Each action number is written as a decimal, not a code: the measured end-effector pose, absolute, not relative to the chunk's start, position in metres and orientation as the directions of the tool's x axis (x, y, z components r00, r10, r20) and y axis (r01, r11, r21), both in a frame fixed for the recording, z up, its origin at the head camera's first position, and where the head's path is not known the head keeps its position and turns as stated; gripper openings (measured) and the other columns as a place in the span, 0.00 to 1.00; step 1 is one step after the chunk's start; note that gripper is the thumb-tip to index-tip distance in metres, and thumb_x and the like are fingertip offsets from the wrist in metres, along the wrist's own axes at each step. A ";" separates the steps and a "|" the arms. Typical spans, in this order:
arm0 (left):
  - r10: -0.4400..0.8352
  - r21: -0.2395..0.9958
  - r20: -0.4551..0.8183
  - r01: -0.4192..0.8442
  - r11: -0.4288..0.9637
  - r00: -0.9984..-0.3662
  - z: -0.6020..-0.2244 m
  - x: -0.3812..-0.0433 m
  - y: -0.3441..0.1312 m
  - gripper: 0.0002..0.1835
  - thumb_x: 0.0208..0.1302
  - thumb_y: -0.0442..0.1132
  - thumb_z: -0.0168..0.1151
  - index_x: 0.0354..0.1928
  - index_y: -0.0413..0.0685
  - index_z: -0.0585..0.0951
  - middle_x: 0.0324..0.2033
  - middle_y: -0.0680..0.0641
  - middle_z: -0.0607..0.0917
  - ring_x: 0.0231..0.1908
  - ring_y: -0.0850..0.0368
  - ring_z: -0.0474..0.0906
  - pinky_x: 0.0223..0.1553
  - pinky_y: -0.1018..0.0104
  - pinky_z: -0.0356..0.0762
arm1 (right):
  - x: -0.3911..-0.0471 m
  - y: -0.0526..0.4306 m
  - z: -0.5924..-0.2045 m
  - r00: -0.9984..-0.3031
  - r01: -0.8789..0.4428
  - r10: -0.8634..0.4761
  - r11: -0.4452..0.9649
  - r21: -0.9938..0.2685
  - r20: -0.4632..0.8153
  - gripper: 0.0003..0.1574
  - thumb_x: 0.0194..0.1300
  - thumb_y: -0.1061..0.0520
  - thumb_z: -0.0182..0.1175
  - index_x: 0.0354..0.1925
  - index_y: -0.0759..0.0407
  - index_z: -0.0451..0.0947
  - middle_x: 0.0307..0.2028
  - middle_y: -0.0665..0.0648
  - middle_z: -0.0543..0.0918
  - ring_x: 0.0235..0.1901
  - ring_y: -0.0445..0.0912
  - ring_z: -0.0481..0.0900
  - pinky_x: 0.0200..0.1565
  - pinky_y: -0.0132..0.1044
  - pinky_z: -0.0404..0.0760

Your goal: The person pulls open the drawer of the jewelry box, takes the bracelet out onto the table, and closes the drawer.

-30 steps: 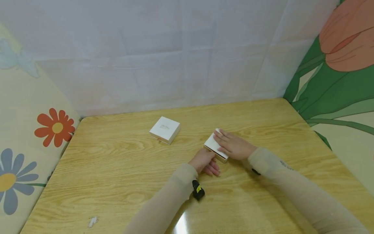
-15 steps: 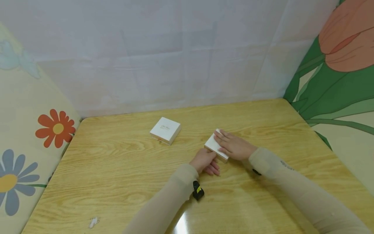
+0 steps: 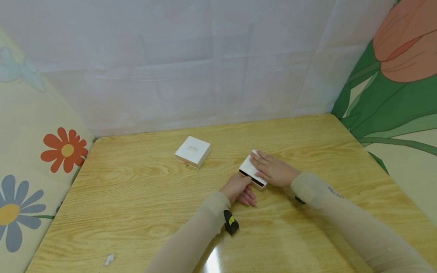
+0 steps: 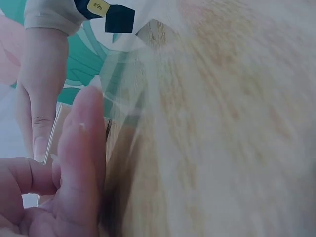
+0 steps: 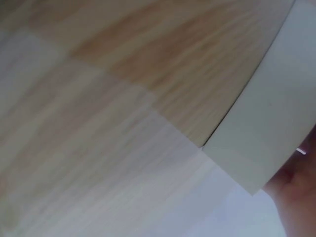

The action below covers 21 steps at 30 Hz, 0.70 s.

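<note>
A small white drawer box [image 3: 246,167] lies on the table right of centre, its drawer slid out a little so that a dark strip shows below the top edge. At its near end, my left hand [image 3: 238,188] pinches the drawer front between thumb and forefinger; the pinched spot is hidden. The other fingers [image 4: 81,163] of that hand stretch out beside the box, close over the table. My right hand [image 3: 274,170] rests on the box top with straight fingers. In the right wrist view, a plain white side of the drawer box [image 5: 261,113] shows beneath that hand.
A second white box [image 3: 192,149] with gold lettering and a small tab stands at the back, left of the hands. The wooden table [image 3: 136,197] has a white scuff [image 3: 109,259] near its front left. A pale cloth backdrop [image 3: 170,76] hangs behind.
The dark slit at the drawer narrowed half a second ago and is now wider, the drawer front pulled slightly toward me by my left hand. My right hand has stayed on top.
</note>
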<state>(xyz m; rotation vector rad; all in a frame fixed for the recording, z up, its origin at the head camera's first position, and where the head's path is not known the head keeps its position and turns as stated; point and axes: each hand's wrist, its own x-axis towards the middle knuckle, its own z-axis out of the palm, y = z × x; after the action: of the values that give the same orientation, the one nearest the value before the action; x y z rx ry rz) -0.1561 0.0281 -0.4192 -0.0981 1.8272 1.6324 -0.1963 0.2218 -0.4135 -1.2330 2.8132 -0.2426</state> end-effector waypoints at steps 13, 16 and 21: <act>0.374 0.844 -0.536 -0.490 0.216 -0.757 -0.424 -0.157 0.025 0.14 0.69 0.36 0.45 0.23 0.46 0.71 0.17 0.45 0.81 0.16 0.57 0.81 0.15 0.71 0.77 | -0.195 0.222 -0.411 -0.676 -0.726 -0.737 0.665 -0.173 0.005 0.32 0.78 0.56 0.48 0.69 0.77 0.62 0.71 0.74 0.61 0.72 0.70 0.57 0.71 0.58 0.60; 0.377 0.845 -0.534 -0.488 0.218 -0.757 -0.425 -0.157 0.024 0.13 0.70 0.37 0.45 0.25 0.45 0.71 0.18 0.45 0.82 0.17 0.57 0.81 0.15 0.71 0.77 | -0.195 0.222 -0.411 -0.679 -0.723 -0.734 0.667 -0.181 0.002 0.32 0.78 0.55 0.48 0.69 0.77 0.61 0.72 0.74 0.61 0.72 0.70 0.56 0.71 0.58 0.60; 0.383 0.848 -0.530 -0.481 0.223 -0.757 -0.426 -0.157 0.022 0.13 0.71 0.37 0.45 0.27 0.44 0.72 0.18 0.45 0.82 0.18 0.57 0.82 0.15 0.72 0.77 | -0.195 0.222 -0.412 -0.686 -0.716 -0.728 0.675 -0.177 -0.003 0.32 0.77 0.58 0.49 0.70 0.77 0.60 0.72 0.74 0.60 0.72 0.69 0.56 0.72 0.58 0.59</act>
<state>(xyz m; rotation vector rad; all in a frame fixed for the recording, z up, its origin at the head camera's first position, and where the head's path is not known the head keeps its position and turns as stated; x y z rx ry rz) -0.1567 0.0222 -0.4261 -0.0905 1.8175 1.6146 -0.1947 0.2215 -0.4117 -1.2117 2.8084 -0.2491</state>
